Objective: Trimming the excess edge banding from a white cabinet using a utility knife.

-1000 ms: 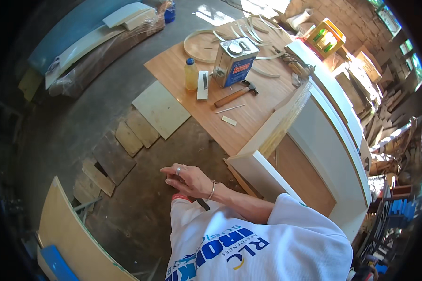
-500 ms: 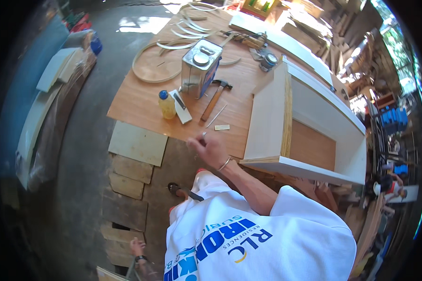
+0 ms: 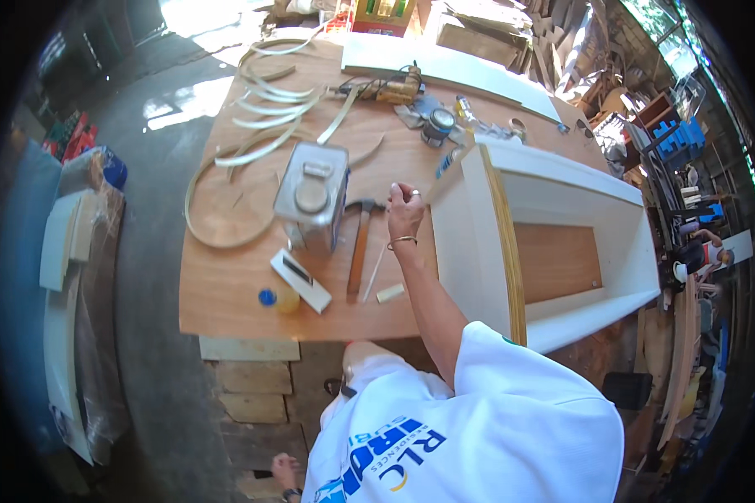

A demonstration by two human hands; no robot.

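Over the wooden table, my right hand (image 3: 405,214), wearing a ring and a bracelet, is closed with its fingers bent. Whatever it may hold is too small to make out. It is between a claw hammer (image 3: 360,251) and a white box-shaped cabinet (image 3: 470,222). Down at the lower left hangs my left hand (image 3: 285,471), slightly blurred, fingers loosely apart and nothing visible in it. Left of the hammer stands a square metal can (image 3: 312,189). Near the table's front edge are a blue-capped bottle (image 3: 282,299), a white block with a dark strip (image 3: 300,281) and a small pale piece (image 3: 390,292).
Curved pale strips (image 3: 268,151) lie on the table's (image 3: 218,289) far left. A corded power tool (image 3: 398,86), a small round tin (image 3: 438,126) and a long white panel (image 3: 445,75) are farther back. Wrapped panels (image 3: 80,251) stand left; boards (image 3: 256,381) lie below the table. Another person (image 3: 711,254) is far right.
My right hand has moved away from the table's front edge, farther over the table toward the cabinet's side. My view has shifted, and my left hand sits lower in it.
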